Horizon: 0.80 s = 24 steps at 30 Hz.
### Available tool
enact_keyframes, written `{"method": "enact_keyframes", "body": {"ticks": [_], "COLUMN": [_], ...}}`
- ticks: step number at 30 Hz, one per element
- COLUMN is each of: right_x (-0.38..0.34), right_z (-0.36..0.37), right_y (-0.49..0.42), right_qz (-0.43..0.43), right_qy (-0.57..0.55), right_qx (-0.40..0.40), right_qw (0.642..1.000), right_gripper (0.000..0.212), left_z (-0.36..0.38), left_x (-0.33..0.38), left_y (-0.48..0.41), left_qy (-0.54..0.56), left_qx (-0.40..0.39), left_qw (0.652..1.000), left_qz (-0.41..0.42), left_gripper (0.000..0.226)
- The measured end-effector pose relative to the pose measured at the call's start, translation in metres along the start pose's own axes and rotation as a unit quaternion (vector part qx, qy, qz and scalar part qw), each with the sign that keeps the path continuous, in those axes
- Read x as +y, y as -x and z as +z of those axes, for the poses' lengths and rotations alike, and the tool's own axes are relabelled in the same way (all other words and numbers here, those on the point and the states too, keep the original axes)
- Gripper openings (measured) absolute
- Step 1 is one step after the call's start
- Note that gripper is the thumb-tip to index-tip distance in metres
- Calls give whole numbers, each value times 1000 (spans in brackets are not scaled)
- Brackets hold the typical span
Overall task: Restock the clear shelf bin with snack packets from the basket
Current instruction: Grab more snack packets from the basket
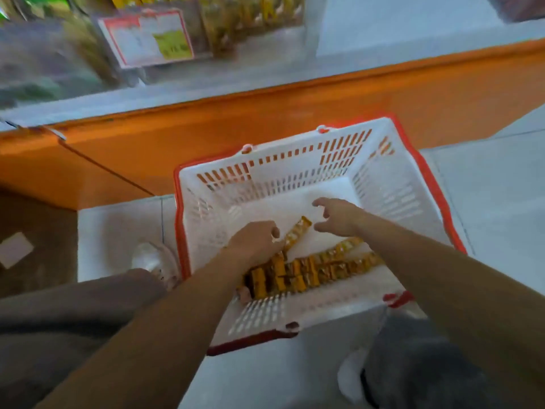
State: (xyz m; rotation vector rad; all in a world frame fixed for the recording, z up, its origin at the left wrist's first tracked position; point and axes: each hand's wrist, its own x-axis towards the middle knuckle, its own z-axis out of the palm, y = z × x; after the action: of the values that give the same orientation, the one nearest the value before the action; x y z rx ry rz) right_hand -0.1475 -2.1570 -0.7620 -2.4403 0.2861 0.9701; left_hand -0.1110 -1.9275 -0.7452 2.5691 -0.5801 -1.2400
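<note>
Presently: left hand [253, 242], fingers curled on snack packets [324, 268] heaped at the basket's [295, 160] six o'clock wall. Right hand [336, 216], fingers apart, empty. Best gather several flat, then lift straight past the rim. Bare basket floor toward twelve. Clear shelf bin [97, 63], blurred, at eleven o'clock.

Open-topped basket [295, 160]: far floor half free; packets [309, 273] heaped along near wall; slotted walls close all sides.
</note>
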Motion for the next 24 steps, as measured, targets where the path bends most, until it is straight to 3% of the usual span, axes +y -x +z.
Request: {"method": "enact_keyframes", "body": {"ticks": [4, 7, 12, 19, 22, 24], "right_x": [-3, -10, -1, 13, 17, 18], "right_z": [41, 56, 65, 51, 48, 45], "right_y": [-37, -49, -49, -46, -44, -42], "right_qz": [-37, -68, -41, 2, 18, 32], "right_qy": [112, 195, 179, 110, -12, -140], "right_qx": [-24, -34, 9, -31, -22, -16], "right_qw": [993, 978, 983, 993, 1000, 990], "right_gripper": [70, 69, 46, 48, 55, 47], "left_z": [30, 39, 42, 39, 40, 43], "left_x": [-18, -19, -16, -21, -22, -21], "left_y": [-14, -24, -41, -62, -69, -70], "left_qy": [18, -29, -13, -9, 87, 203], "left_qx": [15, -14, -58, -116, -55, 13], "left_qw": [997, 997, 996, 992, 993, 976], "left_qz": [-71, -73, -68, -47, -50, -78], "left_gripper": [38, 37, 47, 42, 41, 43]}}
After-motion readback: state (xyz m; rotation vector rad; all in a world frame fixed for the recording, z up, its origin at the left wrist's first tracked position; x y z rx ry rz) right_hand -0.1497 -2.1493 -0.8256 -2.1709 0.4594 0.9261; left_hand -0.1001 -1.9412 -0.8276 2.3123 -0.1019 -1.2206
